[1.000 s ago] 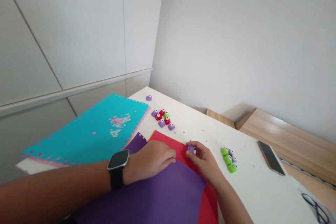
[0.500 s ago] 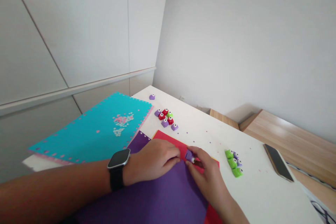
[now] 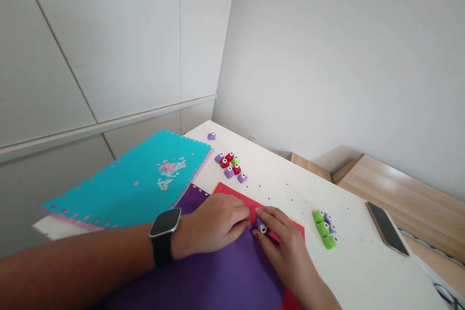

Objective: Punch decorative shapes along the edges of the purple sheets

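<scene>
My right hand [image 3: 281, 237] has its fingers closed round a small purple hole punch [image 3: 260, 225] with a white round button, at the upper edge of a purple sheet [image 3: 218, 271]. Just left of it, my left hand [image 3: 221, 218], with a black watch on the wrist, pinches the edge of the same sheet. A red sheet [image 3: 247, 198] shows beneath the purple one. Small holes run along the purple sheet's upper left edge. A turquoise sheet [image 3: 127, 174] with punched edges lies to the left, with pink and pale paper bits on it.
Several purple, red and green punches [image 3: 229, 163] sit beyond the sheets, and one purple punch [image 3: 211, 136] is farther back. More green and purple punches [image 3: 325, 230] are at the right, near a phone [image 3: 387, 227]. Paper bits dot the white table [image 3: 348, 261].
The punch in my right hand has turned and shifted slightly left, its white button now facing me. My left hand has barely moved. The view has shifted a little.
</scene>
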`<state>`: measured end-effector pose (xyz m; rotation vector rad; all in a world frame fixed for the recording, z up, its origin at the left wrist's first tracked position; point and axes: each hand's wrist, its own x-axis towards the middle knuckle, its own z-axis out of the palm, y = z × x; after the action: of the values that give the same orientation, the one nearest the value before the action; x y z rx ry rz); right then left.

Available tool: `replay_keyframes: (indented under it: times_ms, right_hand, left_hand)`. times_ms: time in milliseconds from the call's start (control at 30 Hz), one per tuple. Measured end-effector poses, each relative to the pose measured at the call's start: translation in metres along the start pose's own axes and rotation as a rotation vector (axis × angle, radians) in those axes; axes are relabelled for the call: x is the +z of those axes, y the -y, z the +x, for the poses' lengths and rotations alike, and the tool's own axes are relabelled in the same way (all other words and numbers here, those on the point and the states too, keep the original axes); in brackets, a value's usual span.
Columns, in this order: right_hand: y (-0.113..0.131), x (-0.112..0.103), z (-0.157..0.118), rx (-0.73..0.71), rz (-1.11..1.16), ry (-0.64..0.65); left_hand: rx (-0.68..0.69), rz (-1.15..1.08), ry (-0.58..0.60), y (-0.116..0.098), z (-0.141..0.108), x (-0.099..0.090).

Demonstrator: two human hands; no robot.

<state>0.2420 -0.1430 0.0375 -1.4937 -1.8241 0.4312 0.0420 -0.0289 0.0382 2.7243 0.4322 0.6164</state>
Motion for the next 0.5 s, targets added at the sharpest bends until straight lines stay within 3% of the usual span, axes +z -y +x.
replay_keyframes:
  times_ms: [300, 500]
  right_hand:
    - [0.0039, -0.0066, 0.0066, 0.058, 0.107, 0.05]
    - [0.0001, -0.0087, 0.007, 0.078, 0.072, 0.005]
  left_hand:
    - [-0.002, -0.063, -0.025, -0.0004, 0.0015, -0.0033]
    - [0.02, -0.072, -0.006, 0.0001, 0.0023, -0.0061]
